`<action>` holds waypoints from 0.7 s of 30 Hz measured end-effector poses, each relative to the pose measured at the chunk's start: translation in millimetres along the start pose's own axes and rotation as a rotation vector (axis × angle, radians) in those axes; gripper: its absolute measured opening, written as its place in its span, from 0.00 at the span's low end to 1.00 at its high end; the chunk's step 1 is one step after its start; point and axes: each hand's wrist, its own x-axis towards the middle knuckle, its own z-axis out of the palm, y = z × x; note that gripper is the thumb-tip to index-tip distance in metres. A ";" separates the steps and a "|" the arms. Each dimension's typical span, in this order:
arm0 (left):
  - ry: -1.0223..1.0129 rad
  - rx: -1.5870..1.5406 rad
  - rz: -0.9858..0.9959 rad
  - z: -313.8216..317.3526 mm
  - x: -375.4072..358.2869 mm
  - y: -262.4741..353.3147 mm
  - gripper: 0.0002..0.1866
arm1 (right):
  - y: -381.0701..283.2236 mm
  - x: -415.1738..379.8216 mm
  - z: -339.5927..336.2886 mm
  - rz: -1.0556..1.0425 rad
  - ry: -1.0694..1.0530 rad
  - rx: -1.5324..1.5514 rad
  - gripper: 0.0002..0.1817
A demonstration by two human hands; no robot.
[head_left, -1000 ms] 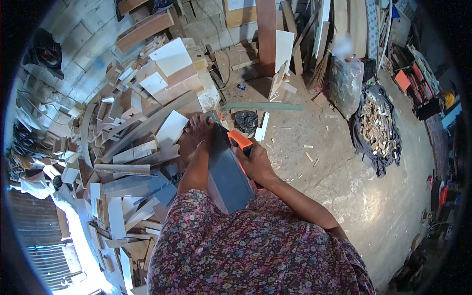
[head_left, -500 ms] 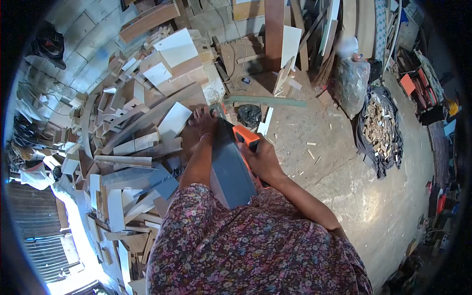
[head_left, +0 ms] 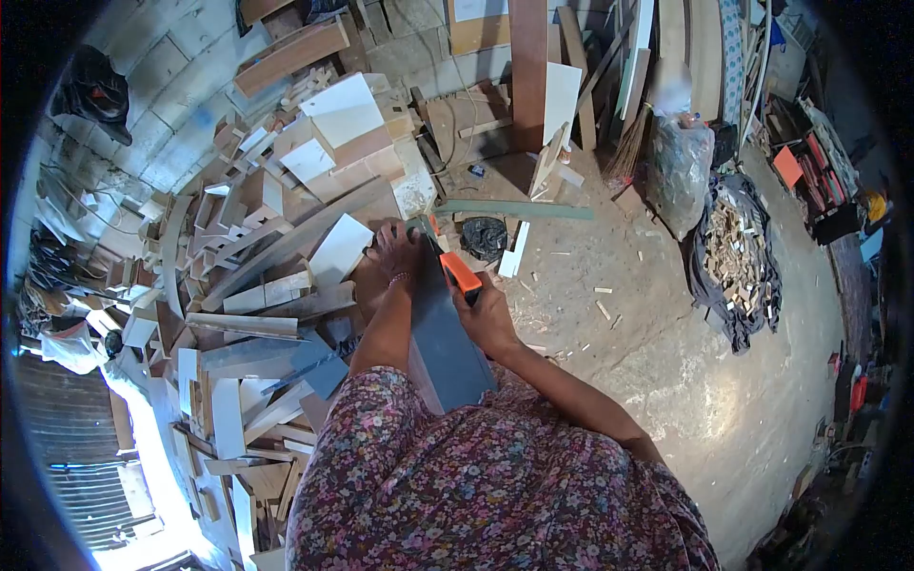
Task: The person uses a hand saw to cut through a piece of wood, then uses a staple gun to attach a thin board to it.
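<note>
A long dark grey board (head_left: 443,333) stretches away from my body, its near end at my floral clothing. My left hand (head_left: 395,255) lies with fingers spread near the board's far end, a thin bracelet at its wrist. My right hand (head_left: 488,314) is wrapped round the orange and black handle of a handsaw (head_left: 462,273), at the board's right side. The saw's narrow blade seems to point forward along the board's right edge; its teeth are too small to make out. Just left of my left hand lies a white board offcut (head_left: 341,249).
A heap of wood offcuts (head_left: 257,314) fills the left side. A green strip (head_left: 519,208) and a black plastic bag (head_left: 484,238) lie ahead on the concrete floor (head_left: 657,381). Farther right are a filled clear sack (head_left: 682,176) and a dark cloth with wood scraps (head_left: 738,247).
My right hand and the saw handle have shifted slightly forward and left along the board. My left hand stays on the board; the view has tilted a little.
</note>
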 end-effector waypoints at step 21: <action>0.077 -0.033 0.094 9.9 -0.2 -7.9 0.19 | -4.9 10.2 -5.7 0.110 -0.039 -0.012 0.15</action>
